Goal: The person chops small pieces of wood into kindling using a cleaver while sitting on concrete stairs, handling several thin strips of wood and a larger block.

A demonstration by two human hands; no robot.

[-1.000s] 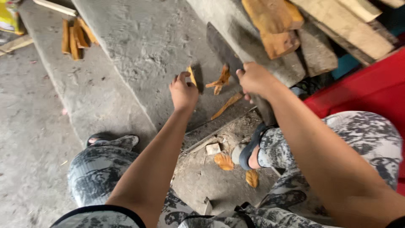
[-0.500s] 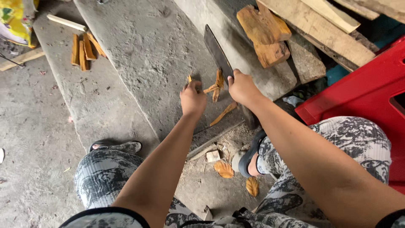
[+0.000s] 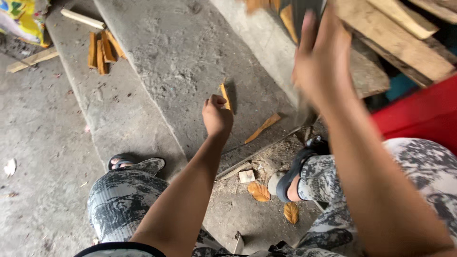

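Here the left hand (image 3: 217,116) pinches a thin orange wood splint (image 3: 225,96) upright on the grey concrete slab (image 3: 181,57). Above and beside it, the blurred right hand (image 3: 322,62) grips a dark flat-bladed cleaver (image 3: 304,14), raised; the chopping step appears under way, calling for an accurate downstroke clear of the fingers.

Crumpled yellow printed bag (image 3: 21,21) at top left corner (partly cut off), on the concrete floor (image 3: 33,143)

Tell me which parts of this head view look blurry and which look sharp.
Head view: the raised right hand and the dark blade it holds are smeared by motion blur; the left hand, upright on a wood stick on the concrete slab, is sharp; light is soft and even, with a short shadow beside the stick.
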